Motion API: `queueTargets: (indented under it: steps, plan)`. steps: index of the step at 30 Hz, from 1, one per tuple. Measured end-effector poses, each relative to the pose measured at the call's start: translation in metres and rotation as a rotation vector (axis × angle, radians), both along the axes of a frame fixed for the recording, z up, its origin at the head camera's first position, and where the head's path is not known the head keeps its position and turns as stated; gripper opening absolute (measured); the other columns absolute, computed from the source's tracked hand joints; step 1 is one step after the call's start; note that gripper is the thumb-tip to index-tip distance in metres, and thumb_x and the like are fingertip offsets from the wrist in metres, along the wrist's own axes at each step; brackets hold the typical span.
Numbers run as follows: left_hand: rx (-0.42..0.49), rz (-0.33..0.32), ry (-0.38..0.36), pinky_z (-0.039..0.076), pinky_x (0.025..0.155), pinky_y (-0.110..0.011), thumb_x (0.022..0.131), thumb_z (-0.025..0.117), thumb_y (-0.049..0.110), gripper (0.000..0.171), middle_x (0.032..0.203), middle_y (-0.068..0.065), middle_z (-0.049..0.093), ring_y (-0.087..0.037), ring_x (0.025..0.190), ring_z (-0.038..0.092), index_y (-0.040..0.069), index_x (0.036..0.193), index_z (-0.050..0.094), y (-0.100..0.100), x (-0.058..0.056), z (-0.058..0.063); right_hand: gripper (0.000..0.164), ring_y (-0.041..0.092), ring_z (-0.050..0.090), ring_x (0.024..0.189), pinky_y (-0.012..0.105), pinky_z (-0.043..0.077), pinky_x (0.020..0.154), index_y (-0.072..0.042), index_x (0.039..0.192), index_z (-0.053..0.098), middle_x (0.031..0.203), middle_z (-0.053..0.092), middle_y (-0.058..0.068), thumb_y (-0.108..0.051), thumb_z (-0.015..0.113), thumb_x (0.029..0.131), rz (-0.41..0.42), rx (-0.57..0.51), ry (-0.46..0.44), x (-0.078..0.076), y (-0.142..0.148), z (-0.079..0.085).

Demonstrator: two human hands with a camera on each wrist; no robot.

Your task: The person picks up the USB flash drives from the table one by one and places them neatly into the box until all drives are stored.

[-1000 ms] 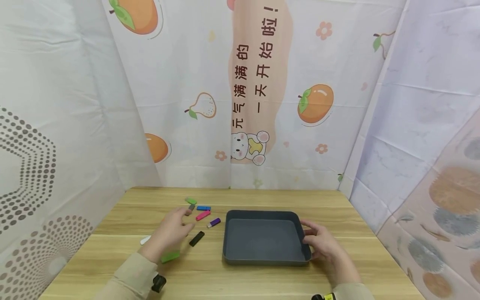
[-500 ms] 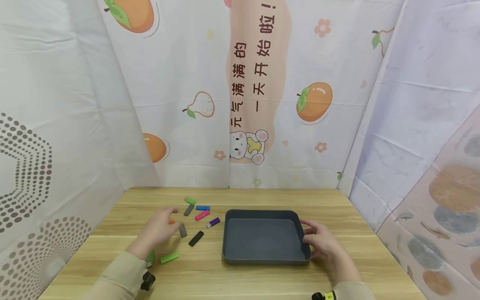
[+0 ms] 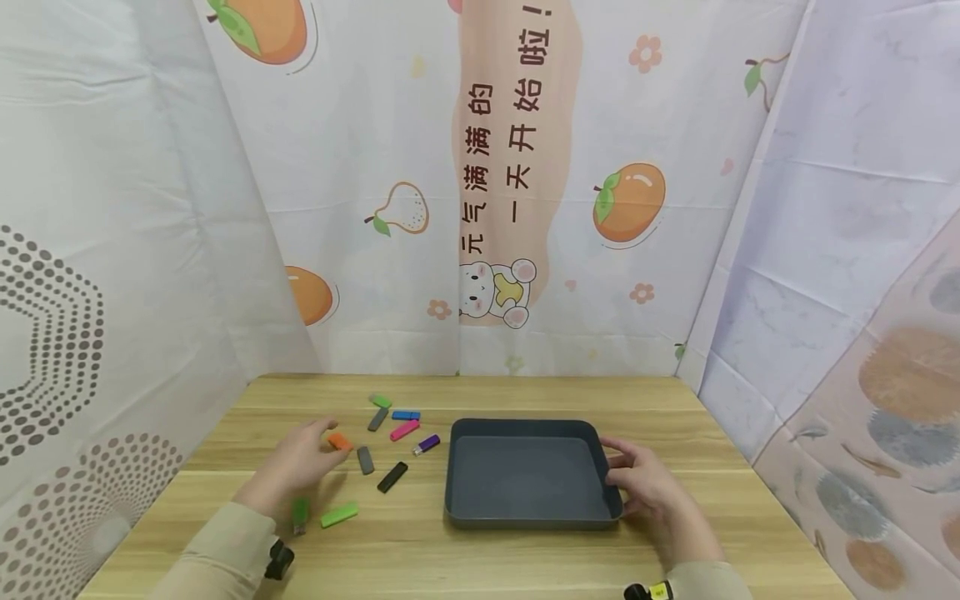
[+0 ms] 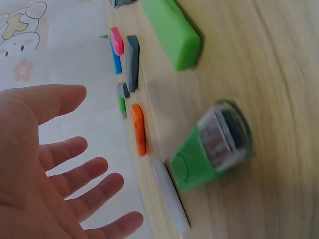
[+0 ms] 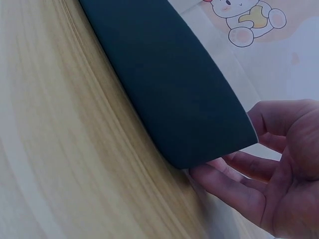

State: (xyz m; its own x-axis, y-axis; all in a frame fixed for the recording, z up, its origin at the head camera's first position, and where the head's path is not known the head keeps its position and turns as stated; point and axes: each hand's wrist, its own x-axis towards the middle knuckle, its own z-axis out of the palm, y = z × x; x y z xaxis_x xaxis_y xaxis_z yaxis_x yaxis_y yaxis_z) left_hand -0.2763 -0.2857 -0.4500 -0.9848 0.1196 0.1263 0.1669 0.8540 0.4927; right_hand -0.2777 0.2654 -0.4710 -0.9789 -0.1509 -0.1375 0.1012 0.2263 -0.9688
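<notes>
My left hand (image 3: pixel 294 460) is over the left of the table, fingers spread and holding nothing. Close by its fingertips lies an orange USB stick (image 3: pixel 340 441), with a grey USB stick (image 3: pixel 365 460) to its right. Near the wrist sits a green USB stick with a clear cap (image 4: pixel 212 149), beside a plain green one (image 3: pixel 340 514). A white stick (image 4: pixel 172 196) shows in the left wrist view; the hand hides it from the head camera. My right hand (image 3: pixel 648 483) grips the right side of a dark grey tray (image 3: pixel 532 524), fingers curled at its wall.
Between hand and tray lie a black USB stick (image 3: pixel 392 477) and a purple one (image 3: pixel 427 445). Farther back are pink (image 3: pixel 405 430), blue (image 3: pixel 406 415), grey (image 3: pixel 378 419) and green (image 3: pixel 382 401) ones. Printed curtains (image 3: pixel 360 292) stand behind the wooden table (image 3: pixel 525 567) and along both sides.
My left hand has drawn back to the left, and the orange, grey and capped green USB sticks have come into view. The right hand and tray have stayed in place.
</notes>
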Motion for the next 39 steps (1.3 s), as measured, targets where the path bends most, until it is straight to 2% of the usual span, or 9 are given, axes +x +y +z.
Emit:
queueTargets:
  steps: [5, 12, 20, 26, 33, 39]
  plan:
    - [-0.007, -0.003, -0.055, 0.047, 0.093, -0.064, 0.092, 0.074, 0.027, 0.066, 0.14, -0.035, 0.048, -0.05, 0.118, 0.055, -0.01, 0.141, 0.049, -0.009, 0.0, -0.003, 0.073, 0.037, 0.063, 0.1, 0.06, 0.057, 0.061, 0.001, 0.153, 0.039, 0.128, 0.053, 0.033, 0.011, 0.058, 0.082, 0.002, -0.005, -0.002, 0.0, 0.0, 0.0]
    - [-0.014, 0.026, -0.152, 0.046, 0.094, -0.066, 0.088, 0.077, 0.026, 0.072, 0.134, -0.036, 0.052, -0.054, 0.118, 0.055, -0.013, 0.14, 0.047, -0.021, 0.001, -0.004, 0.074, 0.037, 0.063, 0.098, 0.061, 0.057, 0.061, 0.001, 0.153, 0.039, 0.128, 0.052, 0.033, 0.011, 0.058, 0.082, -0.002, -0.008, -0.008, 0.0, 0.0, -0.001]
    - [-0.031, 0.057, -0.229, 0.043, 0.096, -0.067, 0.082, 0.076, 0.022, 0.072, 0.131, -0.036, 0.056, -0.057, 0.121, 0.051, -0.016, 0.138, 0.047, -0.028, 0.004, 0.0, 0.074, 0.035, 0.063, 0.098, 0.061, 0.057, 0.061, 0.0, 0.154, 0.038, 0.128, 0.052, 0.033, 0.011, 0.057, 0.083, 0.01, -0.024, -0.011, -0.002, 0.002, -0.004]
    - [-0.057, 0.056, -0.23, 0.045, 0.094, -0.067, 0.08, 0.078, 0.022, 0.072, 0.126, -0.035, 0.058, -0.056, 0.118, 0.053, -0.016, 0.134, 0.05, -0.037, 0.006, -0.002, 0.074, 0.035, 0.063, 0.099, 0.061, 0.057, 0.062, 0.0, 0.155, 0.035, 0.129, 0.051, 0.034, 0.011, 0.056, 0.085, 0.037, -0.042, -0.014, -0.002, 0.004, -0.006]
    - [-0.073, 0.056, -0.211, 0.049, 0.088, -0.063, 0.082, 0.077, 0.017, 0.06, 0.117, -0.031, 0.063, -0.051, 0.109, 0.059, -0.015, 0.128, 0.056, -0.044, 0.008, -0.004, 0.074, 0.036, 0.063, 0.099, 0.061, 0.057, 0.063, 0.0, 0.155, 0.034, 0.13, 0.05, 0.035, 0.011, 0.056, 0.085, 0.054, -0.05, -0.015, -0.002, 0.005, -0.005]
    - [-0.08, 0.046, -0.18, 0.049, 0.086, -0.063, 0.075, 0.077, 0.008, 0.052, 0.112, -0.025, 0.066, -0.046, 0.104, 0.061, -0.011, 0.121, 0.062, -0.049, 0.008, -0.005, 0.075, 0.036, 0.064, 0.097, 0.062, 0.057, 0.062, 0.0, 0.155, 0.034, 0.13, 0.05, 0.036, 0.011, 0.056, 0.085, 0.053, -0.058, -0.013, -0.002, 0.005, -0.005]
